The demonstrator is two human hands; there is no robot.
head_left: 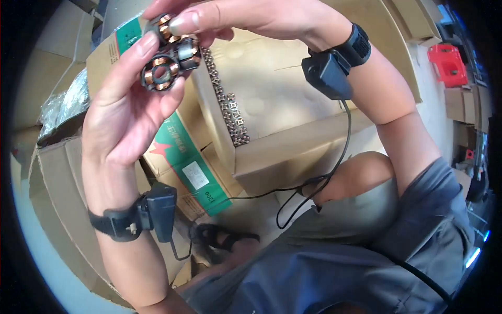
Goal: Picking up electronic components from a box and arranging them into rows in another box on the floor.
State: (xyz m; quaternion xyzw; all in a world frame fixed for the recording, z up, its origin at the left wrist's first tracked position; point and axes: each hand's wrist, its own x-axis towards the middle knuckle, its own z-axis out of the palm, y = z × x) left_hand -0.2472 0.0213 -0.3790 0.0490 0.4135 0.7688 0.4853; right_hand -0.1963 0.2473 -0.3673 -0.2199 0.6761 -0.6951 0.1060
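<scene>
My left hand (pixel 125 112), raised at the upper left, is closed around several small motor stators (pixel 160 73) with copper windings and dark cores. One faces me with its round centre hole showing; another lies tilted beside it. From the upper right my right hand (pixel 246 20) reaches over, its thumb pressing on the topmost stator in the cluster. Its other fingers are partly hidden behind the stators. Below the hands stands an open cardboard box (pixel 298 152), where many more stators (pixel 234 116) line up in rows along the left wall.
A closed carton with a green band (pixel 196 175) lies left of the open box. Clear plastic wrap (pixel 68 102) and other cardboard (pixel 63 178) are at the far left. A red plastic part (pixel 447 64) sits at the right. Black cables (pixel 345 141) run from both wrist straps.
</scene>
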